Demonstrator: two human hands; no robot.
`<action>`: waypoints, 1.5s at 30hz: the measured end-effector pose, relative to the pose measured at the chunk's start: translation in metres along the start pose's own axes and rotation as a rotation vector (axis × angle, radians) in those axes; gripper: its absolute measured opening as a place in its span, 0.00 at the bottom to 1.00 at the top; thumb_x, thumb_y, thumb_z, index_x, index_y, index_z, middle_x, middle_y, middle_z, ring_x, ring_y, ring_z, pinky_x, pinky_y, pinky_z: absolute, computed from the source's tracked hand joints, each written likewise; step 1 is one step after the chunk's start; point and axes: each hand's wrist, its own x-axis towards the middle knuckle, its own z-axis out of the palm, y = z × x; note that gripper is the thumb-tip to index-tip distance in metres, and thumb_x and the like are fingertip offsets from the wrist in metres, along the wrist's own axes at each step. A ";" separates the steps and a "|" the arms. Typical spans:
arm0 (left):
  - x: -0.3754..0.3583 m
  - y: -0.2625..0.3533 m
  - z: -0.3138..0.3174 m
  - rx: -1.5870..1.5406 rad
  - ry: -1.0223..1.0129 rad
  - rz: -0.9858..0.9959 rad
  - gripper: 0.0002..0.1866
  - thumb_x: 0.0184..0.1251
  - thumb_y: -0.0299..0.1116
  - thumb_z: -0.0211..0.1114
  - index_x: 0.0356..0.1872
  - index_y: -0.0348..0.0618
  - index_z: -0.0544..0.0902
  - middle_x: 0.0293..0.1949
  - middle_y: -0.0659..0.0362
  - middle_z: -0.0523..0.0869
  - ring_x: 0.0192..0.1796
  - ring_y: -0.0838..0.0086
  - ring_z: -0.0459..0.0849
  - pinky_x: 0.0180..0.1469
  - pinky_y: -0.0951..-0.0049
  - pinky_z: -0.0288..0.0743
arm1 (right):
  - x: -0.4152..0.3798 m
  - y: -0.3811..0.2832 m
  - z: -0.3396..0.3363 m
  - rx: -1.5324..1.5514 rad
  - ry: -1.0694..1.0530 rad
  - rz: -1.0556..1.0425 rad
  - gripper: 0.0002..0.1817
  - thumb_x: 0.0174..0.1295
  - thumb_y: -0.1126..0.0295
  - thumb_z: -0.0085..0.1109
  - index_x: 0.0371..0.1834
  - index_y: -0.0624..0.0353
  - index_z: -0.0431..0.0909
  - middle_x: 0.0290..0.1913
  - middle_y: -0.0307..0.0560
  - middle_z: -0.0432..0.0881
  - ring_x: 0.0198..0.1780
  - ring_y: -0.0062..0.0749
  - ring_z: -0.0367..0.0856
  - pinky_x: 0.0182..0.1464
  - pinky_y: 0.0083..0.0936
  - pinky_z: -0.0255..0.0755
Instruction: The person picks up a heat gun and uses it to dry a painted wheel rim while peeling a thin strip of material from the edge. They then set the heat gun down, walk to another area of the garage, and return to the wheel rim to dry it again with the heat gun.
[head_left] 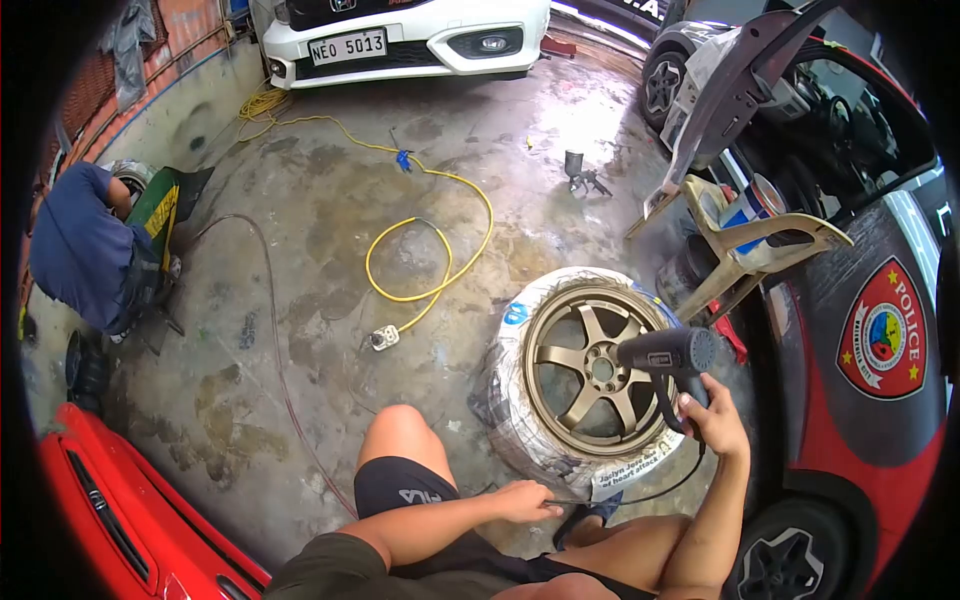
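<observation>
left hand (525, 500): curled around black cord (650, 497) | bronze wheel (580, 405): face up | heat gun (660, 352): over wheel's right side, long axis crosswise, nozzle (624, 352) pointing left toward hub (600, 371) | right hand (715, 420): clamped on gun's handle (691, 388)

Concrete floor (325, 325), stained and patchy — yellow cord (491, 228) looped across it (socket block (385, 338) at the end), reddish hose (271, 300), spray gun (575, 170) — paper-wrapped tyre (511, 375) with bronze wheel (580, 404)
</observation>
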 end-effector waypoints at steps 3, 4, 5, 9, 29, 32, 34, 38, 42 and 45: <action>0.000 0.000 0.003 -0.016 -0.002 0.006 0.33 0.79 0.61 0.61 0.34 0.34 0.84 0.30 0.40 0.88 0.39 0.38 0.88 0.45 0.40 0.78 | -0.015 -0.003 -0.013 -0.054 -0.203 0.109 0.19 0.71 0.69 0.73 0.60 0.66 0.81 0.27 0.37 0.81 0.22 0.20 0.76 0.25 0.23 0.67; 0.000 0.001 0.004 -0.020 0.003 0.015 0.32 0.79 0.61 0.61 0.34 0.35 0.84 0.31 0.40 0.88 0.39 0.38 0.88 0.45 0.40 0.78 | -0.021 -0.002 -0.018 -0.083 -0.274 0.151 0.20 0.71 0.69 0.73 0.62 0.66 0.82 0.27 0.37 0.82 0.22 0.19 0.76 0.25 0.23 0.67; 0.002 0.001 0.002 -0.020 0.010 0.027 0.32 0.79 0.61 0.62 0.35 0.35 0.84 0.31 0.40 0.88 0.39 0.38 0.88 0.45 0.41 0.79 | -0.023 0.000 -0.023 -0.174 -0.305 0.162 0.20 0.70 0.69 0.74 0.61 0.67 0.83 0.26 0.38 0.82 0.23 0.20 0.78 0.26 0.22 0.69; -0.001 0.001 -0.001 -0.011 0.001 0.041 0.31 0.79 0.61 0.62 0.41 0.36 0.84 0.33 0.40 0.89 0.41 0.39 0.89 0.47 0.42 0.79 | -0.010 0.026 -0.022 -0.481 0.028 0.163 0.31 0.65 0.62 0.78 0.66 0.71 0.81 0.27 0.47 0.86 0.27 0.32 0.84 0.35 0.36 0.79; 0.008 0.004 -0.007 -0.032 0.065 -0.055 0.26 0.83 0.55 0.60 0.44 0.37 0.88 0.37 0.38 0.90 0.45 0.38 0.89 0.50 0.44 0.82 | 0.013 0.054 -0.040 -0.358 0.465 0.122 0.23 0.70 0.58 0.73 0.51 0.72 0.86 0.26 0.48 0.83 0.25 0.32 0.82 0.31 0.36 0.75; 0.008 0.007 -0.007 -0.042 0.063 -0.051 0.26 0.82 0.55 0.61 0.43 0.36 0.87 0.36 0.38 0.90 0.44 0.39 0.89 0.50 0.44 0.81 | -0.006 0.029 -0.044 -0.147 0.278 0.156 0.16 0.74 0.62 0.70 0.48 0.67 0.86 0.25 0.40 0.81 0.22 0.24 0.78 0.26 0.28 0.70; 0.006 0.010 -0.005 -0.034 0.036 -0.037 0.27 0.82 0.55 0.61 0.44 0.36 0.87 0.36 0.38 0.90 0.44 0.38 0.89 0.50 0.44 0.81 | -0.018 0.021 -0.042 -0.137 0.146 0.138 0.12 0.76 0.63 0.69 0.47 0.63 0.87 0.25 0.36 0.80 0.21 0.19 0.76 0.23 0.23 0.66; 0.002 0.010 -0.005 0.018 0.020 -0.038 0.27 0.82 0.56 0.62 0.45 0.36 0.86 0.36 0.38 0.90 0.45 0.38 0.89 0.50 0.43 0.81 | 0.008 0.043 -0.032 -0.504 0.365 0.012 0.25 0.71 0.57 0.73 0.54 0.73 0.85 0.28 0.44 0.85 0.24 0.29 0.81 0.32 0.32 0.75; 0.002 0.005 -0.006 0.020 0.017 -0.063 0.27 0.81 0.56 0.62 0.45 0.36 0.86 0.37 0.38 0.90 0.46 0.38 0.89 0.51 0.42 0.81 | 0.020 0.052 -0.031 -0.443 0.492 0.000 0.31 0.69 0.55 0.74 0.60 0.75 0.83 0.27 0.51 0.87 0.27 0.29 0.83 0.36 0.34 0.77; 0.001 0.011 -0.011 -0.001 0.003 -0.086 0.27 0.81 0.56 0.62 0.44 0.35 0.86 0.38 0.38 0.91 0.47 0.38 0.90 0.51 0.42 0.82 | 0.000 0.042 -0.032 -0.520 0.325 0.174 0.29 0.70 0.56 0.73 0.59 0.75 0.83 0.27 0.51 0.87 0.25 0.29 0.84 0.33 0.33 0.77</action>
